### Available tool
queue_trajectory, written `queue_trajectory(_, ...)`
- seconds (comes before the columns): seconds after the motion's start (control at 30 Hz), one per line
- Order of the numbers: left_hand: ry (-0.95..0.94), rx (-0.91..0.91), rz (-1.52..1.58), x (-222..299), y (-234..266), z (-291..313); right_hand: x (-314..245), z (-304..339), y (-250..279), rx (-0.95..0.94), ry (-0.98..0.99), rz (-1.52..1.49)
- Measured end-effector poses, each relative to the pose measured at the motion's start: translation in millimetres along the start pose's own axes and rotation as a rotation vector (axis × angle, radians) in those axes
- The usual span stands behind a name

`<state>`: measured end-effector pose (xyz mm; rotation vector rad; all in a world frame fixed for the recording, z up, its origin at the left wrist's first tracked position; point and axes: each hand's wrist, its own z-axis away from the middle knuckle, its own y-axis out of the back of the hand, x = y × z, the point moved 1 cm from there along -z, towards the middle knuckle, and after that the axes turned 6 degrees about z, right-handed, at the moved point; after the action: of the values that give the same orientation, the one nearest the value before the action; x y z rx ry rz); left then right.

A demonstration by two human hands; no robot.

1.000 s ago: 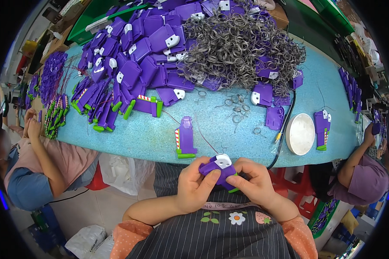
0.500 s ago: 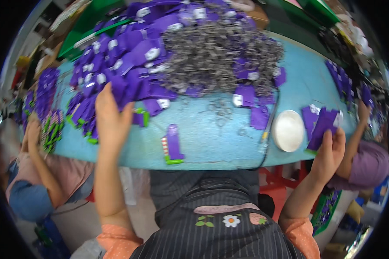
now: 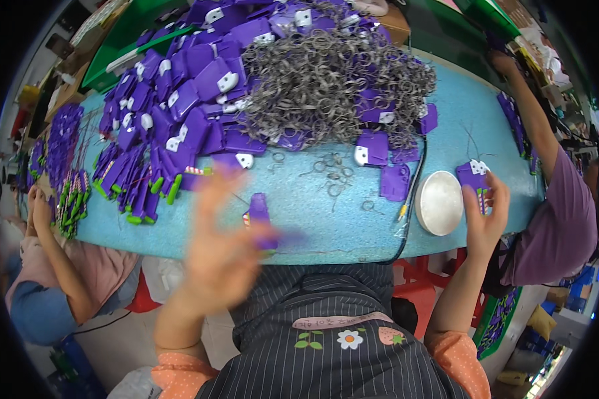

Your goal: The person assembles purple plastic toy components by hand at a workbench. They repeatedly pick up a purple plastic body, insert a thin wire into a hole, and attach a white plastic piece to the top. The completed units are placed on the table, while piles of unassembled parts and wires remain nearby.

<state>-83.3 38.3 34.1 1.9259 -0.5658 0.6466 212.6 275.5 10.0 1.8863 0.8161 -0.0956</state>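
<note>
My left hand (image 3: 223, 256) is smeared by motion above the near table edge. A blurred purple plastic piece (image 3: 287, 237) sticks out from its fingertips. Just behind that hand lies another purple piece (image 3: 258, 207) with a striped strip and a green end, partly covered. At the right, my right hand (image 3: 489, 213) is closed, thumb and fingers around a purple plastic piece (image 3: 471, 174) with a white face-like part on top and a red-and-white striped strip. Thin wire stands out beyond this piece. A round white dish (image 3: 440, 203) sits just left of my right hand.
Purple pieces (image 3: 199, 80) lie heaped at the back left, beside a tangled mound of metal rings (image 3: 313, 86). A few loose rings (image 3: 336, 174) and a black cable (image 3: 414, 199) lie mid-table. Co-workers' arms (image 3: 66, 266) (image 3: 539, 126) are at both sides.
My left hand has come from the heap toward me, a purple piece at its fingertips. My right hand has shifted slightly left. The right co-worker's arm has reached farther away.
</note>
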Motion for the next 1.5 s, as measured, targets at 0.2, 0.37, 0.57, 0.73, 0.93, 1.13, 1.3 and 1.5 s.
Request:
queue_trajectory(0.2,-0.272,-0.319,0.487,30.7,-46.8,19.8,-113.4,39.7,-17.7,-1.339,0.566,-1.032)
queue_trajectory(0.37,0.327,-0.088,0.845,33.9,-40.8,44.3,-130.8,44.4,-22.1,-1.197,0.445,-0.808)
queue_trajectory(0.57,0.413,-0.057,0.717,18.7,-59.9,66.1,-152.3,69.3,-38.4,-0.809,0.564,-0.602)
queue_trajectory(0.73,0.597,0.277,0.872,-8.1,-53.6,58.9,-154.5,73.1,-49.1,-0.636,0.541,-0.546)
queue_trajectory(0.93,0.613,0.373,0.523,-67.2,-7.5,16.3,-179.3,77.7,-70.0,-0.646,0.761,-0.279)
queue_trajectory(1.13,0.746,0.242,0.803,-64.7,-18.9,42.6,-178.3,100.0,-91.2,-0.612,0.954,-0.345)
queue_trajectory(1.3,0.536,0.639,0.988,-33.2,-16.4,63.8,-143.5,71.8,-61.1,-0.565,0.498,-0.841)
queue_trajectory(1.5,0.744,0.39,1.589,1.8,-58.6,51.5,-139.5,104.6,-44.3,-1.119,-0.181,-1.719)
